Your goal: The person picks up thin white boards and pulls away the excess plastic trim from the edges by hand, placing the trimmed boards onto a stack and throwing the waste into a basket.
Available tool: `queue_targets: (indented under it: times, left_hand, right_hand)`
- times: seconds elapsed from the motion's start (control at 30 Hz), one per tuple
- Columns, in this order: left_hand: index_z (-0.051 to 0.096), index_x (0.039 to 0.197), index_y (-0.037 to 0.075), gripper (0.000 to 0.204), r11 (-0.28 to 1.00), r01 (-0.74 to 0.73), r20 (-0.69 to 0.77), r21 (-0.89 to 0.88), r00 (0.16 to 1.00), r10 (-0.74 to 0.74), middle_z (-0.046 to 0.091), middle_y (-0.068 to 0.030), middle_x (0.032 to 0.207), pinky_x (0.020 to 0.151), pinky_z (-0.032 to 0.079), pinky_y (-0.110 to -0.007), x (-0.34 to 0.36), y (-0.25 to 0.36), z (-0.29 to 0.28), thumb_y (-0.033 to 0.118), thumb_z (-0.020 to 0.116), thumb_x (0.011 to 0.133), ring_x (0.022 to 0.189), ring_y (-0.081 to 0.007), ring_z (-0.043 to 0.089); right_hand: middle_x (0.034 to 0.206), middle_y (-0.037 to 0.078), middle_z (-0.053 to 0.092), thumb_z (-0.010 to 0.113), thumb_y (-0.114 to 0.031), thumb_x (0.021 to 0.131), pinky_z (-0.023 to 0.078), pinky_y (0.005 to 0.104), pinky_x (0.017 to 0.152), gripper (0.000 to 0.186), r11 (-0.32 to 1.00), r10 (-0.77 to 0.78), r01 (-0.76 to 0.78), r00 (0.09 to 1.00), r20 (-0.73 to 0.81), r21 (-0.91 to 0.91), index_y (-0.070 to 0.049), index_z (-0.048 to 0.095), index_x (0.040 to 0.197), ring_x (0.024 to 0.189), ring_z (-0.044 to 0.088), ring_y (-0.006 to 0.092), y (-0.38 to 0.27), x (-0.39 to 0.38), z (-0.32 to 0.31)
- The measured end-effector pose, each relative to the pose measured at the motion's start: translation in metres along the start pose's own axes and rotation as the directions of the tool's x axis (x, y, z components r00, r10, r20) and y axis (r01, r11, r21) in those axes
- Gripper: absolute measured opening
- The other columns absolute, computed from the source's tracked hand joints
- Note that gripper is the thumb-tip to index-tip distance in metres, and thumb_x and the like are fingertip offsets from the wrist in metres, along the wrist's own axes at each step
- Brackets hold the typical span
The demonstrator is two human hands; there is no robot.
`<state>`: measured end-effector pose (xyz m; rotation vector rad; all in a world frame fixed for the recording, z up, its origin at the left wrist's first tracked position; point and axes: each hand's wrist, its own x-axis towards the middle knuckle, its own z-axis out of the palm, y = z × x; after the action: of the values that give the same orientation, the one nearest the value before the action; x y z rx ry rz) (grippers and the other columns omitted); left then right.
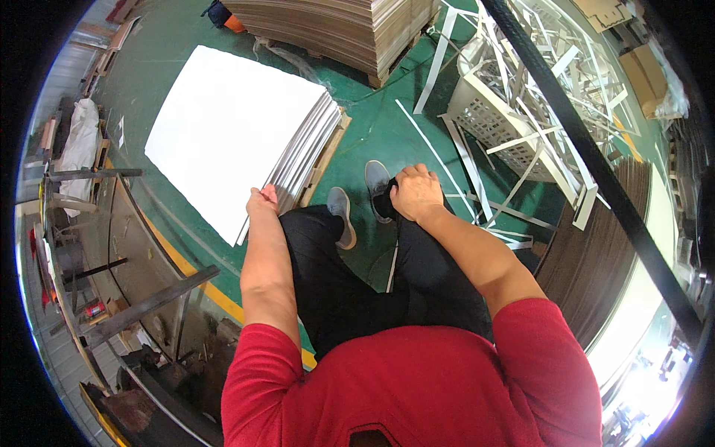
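Note:
A stack of large white sheets [231, 119] lies on a wooden pallet [328, 160] ahead of me to the left. My left hand [262, 200] is at the near right edge of this stack, its fingers closed on the border of the white sheets. How many sheets it grips is hidden. My right hand [415, 192] rests on my right knee, with the fingers laid over the dark trouser cloth and nothing held.
A pale perforated plastic crate [491, 119] overflows with white offcut strips, some fallen on the green floor [372, 127]. Brown board is stacked high [320, 30] at the back. Another board stack [596, 253] stands right. A metal frame [149, 305] is at my left.

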<state>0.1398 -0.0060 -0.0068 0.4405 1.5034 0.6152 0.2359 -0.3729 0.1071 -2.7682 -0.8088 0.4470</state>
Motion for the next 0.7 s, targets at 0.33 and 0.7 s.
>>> queue_targets:
  times: [0.33,0.7]
  left_hand:
    - [0.047,0.088,-0.003,0.03,0.999,-0.032,0.047,0.013,0.998,0.032,0.057,-0.014,0.077,0.053,0.053,-0.025,-0.014,-0.002,0.009,0.026,0.047,0.088,0.066,-0.0218,0.059]
    - [0.047,0.077,-0.001,0.011,0.996,0.041,-0.097,-0.078,0.994,-0.049,0.052,-0.011,0.063,0.043,0.046,-0.023,0.001,-0.005,0.016,0.007,0.041,0.081,0.05,-0.0169,0.05]
  right_hand:
    - [0.097,0.009,0.057,0.048,-0.024,0.076,0.038,0.0403,0.084,0.026,1.0,0.015,-0.015,1.0,0.009,0.007,-0.004,0.063,0.087,0.1,0.046,0.0244,0.0,0.002,-0.003]
    - [0.099,0.009,0.056,0.05,-0.025,0.076,0.038,0.0421,0.084,0.028,0.999,0.043,-0.043,0.998,0.046,0.009,-0.004,0.062,0.089,0.103,0.045,0.0246,0.003,0.0,-0.001]
